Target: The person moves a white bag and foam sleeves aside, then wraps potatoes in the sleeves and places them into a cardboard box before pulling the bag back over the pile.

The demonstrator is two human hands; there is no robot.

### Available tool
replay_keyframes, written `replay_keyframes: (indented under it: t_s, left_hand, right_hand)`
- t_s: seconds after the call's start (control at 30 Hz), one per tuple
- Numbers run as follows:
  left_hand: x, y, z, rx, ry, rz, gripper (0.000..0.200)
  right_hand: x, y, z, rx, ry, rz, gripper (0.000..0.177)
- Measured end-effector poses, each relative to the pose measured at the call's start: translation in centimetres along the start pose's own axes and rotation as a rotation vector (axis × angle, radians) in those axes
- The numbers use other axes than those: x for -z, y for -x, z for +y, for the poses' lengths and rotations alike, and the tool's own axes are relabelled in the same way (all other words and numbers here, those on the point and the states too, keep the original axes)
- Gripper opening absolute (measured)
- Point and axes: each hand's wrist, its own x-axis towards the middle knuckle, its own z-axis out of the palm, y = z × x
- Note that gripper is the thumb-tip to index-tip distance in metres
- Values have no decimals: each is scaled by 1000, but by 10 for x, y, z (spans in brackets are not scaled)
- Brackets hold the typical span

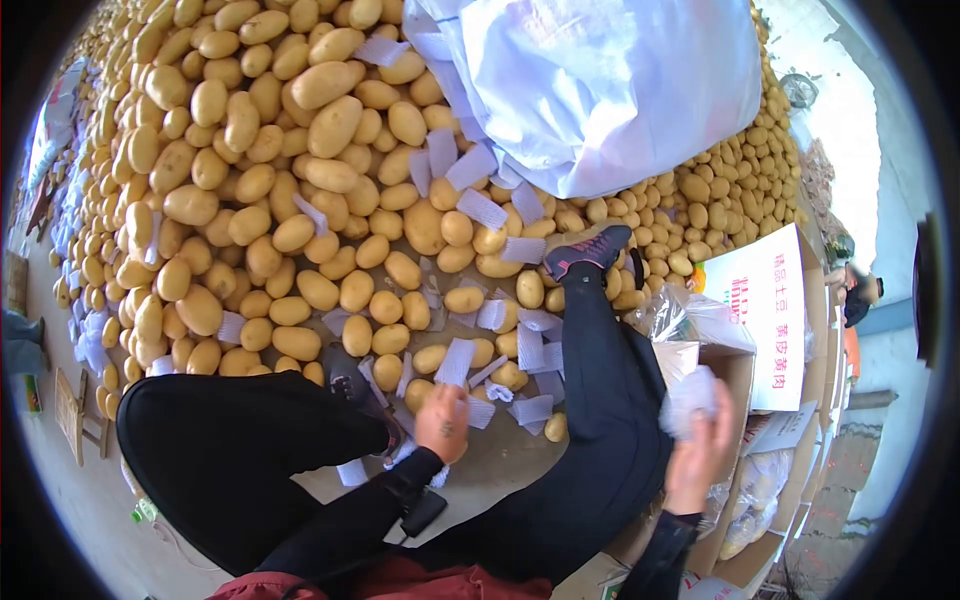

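Observation:
My left hand (442,428) is closed on the lower end of a flat white foam net sleeve (456,362), between my legs. Over by the cardboard boxes, my right hand (698,462) grips a rounded potato wrapped in white foam net (690,402); motion blurs it slightly and the netting hides its surface. Loose potatoes (335,125) lie heaped in front of me, and several foam sleeves (482,208) are scattered over them. An open cardboard box (735,375) stands beside my right hand, with clear plastic lining and a printed white flap (762,318).
A large white sack (610,90) rests on the potato heap ahead. More boxes holding plastic-bagged potatoes (757,500) line my right side. My shoes (588,250) stand among the potatoes. A small wooden stool (72,415) is at far left, and another person (858,295) is at far right.

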Motion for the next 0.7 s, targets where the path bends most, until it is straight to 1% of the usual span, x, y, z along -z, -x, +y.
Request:
replay_keyframes:
  t_s: [0.03, 0.07, 0.1, 0.13, 0.17, 0.2, 0.23, 0.27, 0.3, 0.33, 0.37, 0.4, 0.43, 0.47, 0.5, 0.53, 0.57, 0.6, 0.63, 0.67, 0.7]
  left_hand:
    - [7, -14, -15, -80, -87, -35, 21]
    - [9, -30, -31, -166, -171, -67, 26]
    - [7, -44, -42, -240, -225, -91, 27]
    - [5, -55, -53, -308, -282, -116, 29]
    - [4, -65, -64, -353, -370, -266, 27]
    - [1, -74, -72, -353, -363, -275, 27]
    - [-1, -84, -79, -409, -363, -433, 30]
    - [-2, -90, -84, -461, -363, -597, 32]
    - [-4, -91, -87, -457, -365, -609, 32]
    - [-5, -93, -87, -502, -378, -645, 30]
    - [-6, -96, -85, -548, -392, -677, 28]
    - [-7, -100, -83, -592, -406, -705, 26]
    - [-6, -103, -81, -581, -425, -691, 25]
    - [-7, -105, -77, -570, -425, -691, 25]
    - [-8, -106, -74, -506, -412, -687, 24]
    - [-9, -107, -73, -445, -402, -685, 23]
    - [-14, -104, -74, -439, -404, -693, 23]
    - [-19, -102, -74, -392, -399, -676, 21]
    - [-21, -101, -73, -346, -392, -660, 20]
    - [-22, -98, -72, -341, -391, -667, 20]
    - [-23, -96, -69, -353, -468, -689, 19]
  right_hand:
    - [36, -19, 3, 110, 365, 105, 52]
    - [62, -37, -8, 146, 713, 110, 48]
    - [97, -57, -6, 137, 1050, 4, 42]
    - [94, -69, -4, 137, 1064, 7, 42]
    - [86, -84, -3, 158, 1200, 35, 39]
    - [74, -104, -2, 183, 1330, 63, 36]
    - [33, -118, 1, 264, 1204, 13, 35]
    - [-22, -126, 6, 337, 1074, -39, 34]
    - [-65, -136, 28, 301, 859, -231, 36]
    - [-112, -143, 58, -30, 627, -444, 36]
    - [-144, -150, 100, 4, 616, -653, 39]
    - [-176, -155, 146, -163, 643, -752, 42]
    - [-200, -159, 206, -55, 751, -765, 50]
    - [-219, -156, 246, -24, 808, -679, 59]
    - [-235, -151, 257, -135, 938, -629, 68]
    - [-243, -139, 292, -31, 899, -469, 70]
    - [-251, -125, 295, -45, 896, -416, 72]
    - [-258, -115, 295, -54, 890, -360, 73]
    - [-260, -107, 299, -58, 888, -365, 73]
    - [-258, -98, 302, -51, 844, -431, 75]
    - [-252, -88, 303, -43, 803, -495, 76]
